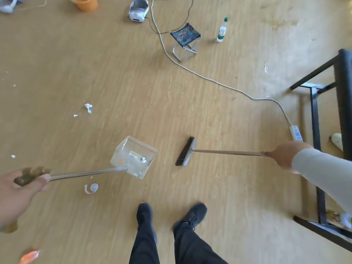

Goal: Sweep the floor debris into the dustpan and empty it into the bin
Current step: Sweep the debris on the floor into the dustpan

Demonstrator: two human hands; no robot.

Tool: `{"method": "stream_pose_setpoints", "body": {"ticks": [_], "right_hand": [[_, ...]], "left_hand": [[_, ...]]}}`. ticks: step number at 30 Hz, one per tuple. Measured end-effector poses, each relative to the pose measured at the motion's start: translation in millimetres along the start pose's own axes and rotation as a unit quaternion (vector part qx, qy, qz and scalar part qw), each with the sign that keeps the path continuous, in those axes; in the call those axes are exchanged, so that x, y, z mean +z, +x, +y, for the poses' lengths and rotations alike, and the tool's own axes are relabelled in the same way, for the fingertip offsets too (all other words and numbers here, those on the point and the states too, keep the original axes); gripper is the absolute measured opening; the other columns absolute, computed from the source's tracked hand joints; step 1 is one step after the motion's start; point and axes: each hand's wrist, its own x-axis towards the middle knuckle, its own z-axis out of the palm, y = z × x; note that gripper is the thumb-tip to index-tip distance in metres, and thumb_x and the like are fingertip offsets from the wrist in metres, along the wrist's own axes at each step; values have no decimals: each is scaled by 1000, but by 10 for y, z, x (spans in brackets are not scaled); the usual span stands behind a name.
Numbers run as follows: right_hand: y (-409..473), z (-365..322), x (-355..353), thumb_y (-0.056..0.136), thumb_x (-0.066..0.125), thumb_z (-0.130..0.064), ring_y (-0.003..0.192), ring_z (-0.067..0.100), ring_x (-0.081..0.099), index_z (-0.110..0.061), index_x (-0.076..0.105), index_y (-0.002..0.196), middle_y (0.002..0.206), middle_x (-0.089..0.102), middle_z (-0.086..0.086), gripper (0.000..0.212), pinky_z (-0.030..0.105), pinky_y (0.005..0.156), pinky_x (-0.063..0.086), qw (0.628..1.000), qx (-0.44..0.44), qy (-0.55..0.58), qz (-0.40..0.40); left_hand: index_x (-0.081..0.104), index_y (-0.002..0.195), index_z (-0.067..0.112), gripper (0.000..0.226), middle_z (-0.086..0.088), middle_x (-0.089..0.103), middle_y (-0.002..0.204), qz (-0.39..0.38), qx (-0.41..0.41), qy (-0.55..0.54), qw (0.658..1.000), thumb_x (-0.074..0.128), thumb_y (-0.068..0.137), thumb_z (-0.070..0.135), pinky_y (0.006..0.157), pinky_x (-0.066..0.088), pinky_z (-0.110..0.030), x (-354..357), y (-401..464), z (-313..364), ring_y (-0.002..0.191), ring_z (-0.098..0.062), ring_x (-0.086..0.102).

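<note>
**Dustpan and broom both in hand over the wooden floor**

Left hand point(18, 189) at the lower left, fingers curled round the brownish grip of a long metal handle; at that handle's far end, a clear plastic dustpan point(133, 157), box-shaped, with scraps of paper and a small yellow-labelled piece lying inside. Right hand point(285, 154) to the right of the dustpan, wrapped round the thin metal shaft of a broom point(185, 151) — grey head, dark bristles, head just right of the dustpan and apart from it. Grey sleeve on the right arm.

Loose debris on the light wood-grain floor point(133, 92): crumpled white paper bits point(88, 108) up and to the left of the dustpan, one tiny white scrap point(13, 156) far to its left, a curled white strip with a round white lid point(91, 188) just below its handle, an orange wrapper point(29, 256) far below and left.

Black shoes and dark trousers below the dustpan. Well above it, a small folding stool with patterned fabric seat point(185, 38), a clear plastic bottle with green cap point(222, 30), an orange bucket point(84, 3) — possibly the bin, cannot tell. White power strip point(295, 132) with long grey cable to the right, beside a black metal frame point(323, 111).
</note>
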Motion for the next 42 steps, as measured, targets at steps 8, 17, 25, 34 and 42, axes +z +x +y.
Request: {"method": "stream_pose_setpoints", "body": {"ticks": [8,17,25,34,42], "right_hand": [[-492,520,1002,106,40,-35,80,7,68,-52,27,153,110,65,-10,52,24,74,60,953,95,287,2],[283,-619,807,102,36,-15,100,23,64,-24,36,152,123,59,4,51,28,74,52,907,58,416,-36],[-443,-1343,1486,96,35,-12,76,12,62,-41,15,159,95,56,-6,71,25,59,49,867,72,481,-106],[-1235,-1074,1501,105,41,-28,51,15,49,-42,50,129,76,56,3,29,25,46,44,735,100,665,-85],[-1449,-1264,872,105,46,-21,48,14,39,-36,55,126,60,51,1,28,23,46,40,659,160,728,-96]], "left_hand": [[72,91,31,43,-2,77,79,-6,22,41,999,65,72,69,65,52,-44,388,-367,844,60,-33,63],[71,84,34,24,3,73,70,-44,84,107,990,69,79,57,55,47,-36,698,-710,1578,53,-31,58],[69,91,34,5,-2,72,82,-105,157,167,968,73,91,36,65,46,-35,1005,-1061,2346,74,-25,64],[67,95,27,11,-8,64,74,-191,236,246,920,67,94,38,62,46,-32,1263,-804,2937,70,-26,64],[54,83,24,24,0,60,76,-252,329,315,854,61,97,41,57,42,-31,1496,-314,3306,65,-19,58]]}}
